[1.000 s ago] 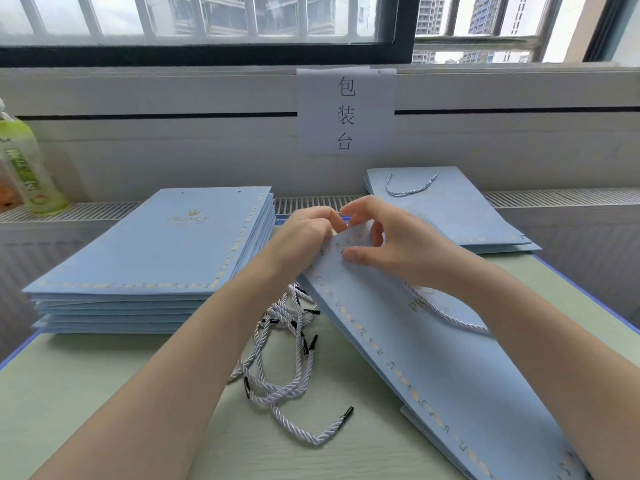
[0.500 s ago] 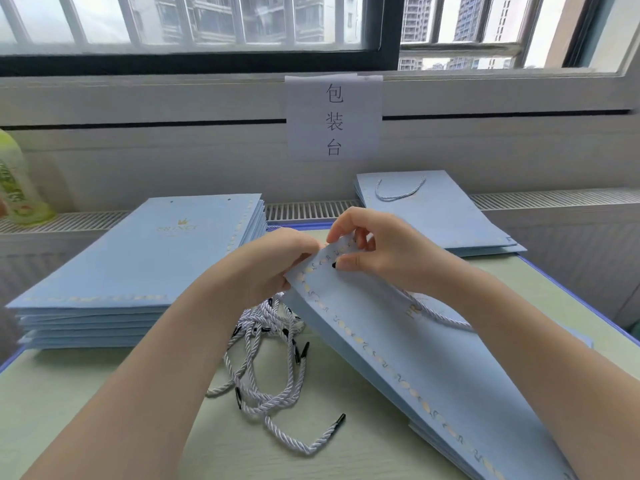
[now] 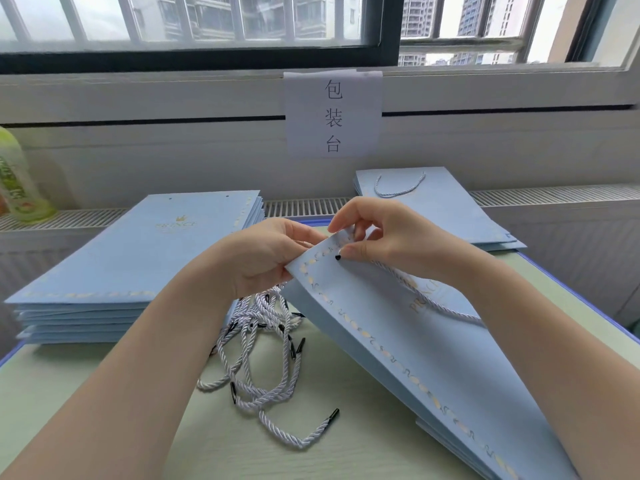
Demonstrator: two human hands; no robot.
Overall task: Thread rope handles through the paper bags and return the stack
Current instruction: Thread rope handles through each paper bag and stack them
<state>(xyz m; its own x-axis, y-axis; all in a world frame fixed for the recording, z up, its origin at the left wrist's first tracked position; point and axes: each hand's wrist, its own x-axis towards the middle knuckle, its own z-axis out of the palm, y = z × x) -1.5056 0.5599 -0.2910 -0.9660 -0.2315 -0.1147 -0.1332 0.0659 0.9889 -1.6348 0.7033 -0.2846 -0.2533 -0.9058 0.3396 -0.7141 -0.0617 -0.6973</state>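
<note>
A flat light-blue paper bag [image 3: 415, 358] lies tilted across the table, its top edge raised. My left hand [image 3: 263, 258] grips that top edge from the left, fingers curled behind it. My right hand [image 3: 384, 237] pinches the same edge, thumb beside the black tip of a white rope handle [image 3: 433, 303] at a hole. The rope trails across the bag's face under my right forearm. A pile of loose white ropes [image 3: 266, 355] with black tips lies on the table below my left wrist.
A tall stack of unthreaded blue bags [image 3: 131, 258] sits at left. A small stack with a rope handle [image 3: 433, 206] lies at the back right. A green bottle [image 3: 17, 181] stands on the ledge at far left. A paper sign [image 3: 332, 112] hangs on the wall.
The bag's top edge has lifted a little and my right fingers have shifted along it; the rope's black tip now shows at the hole by my thumb.
</note>
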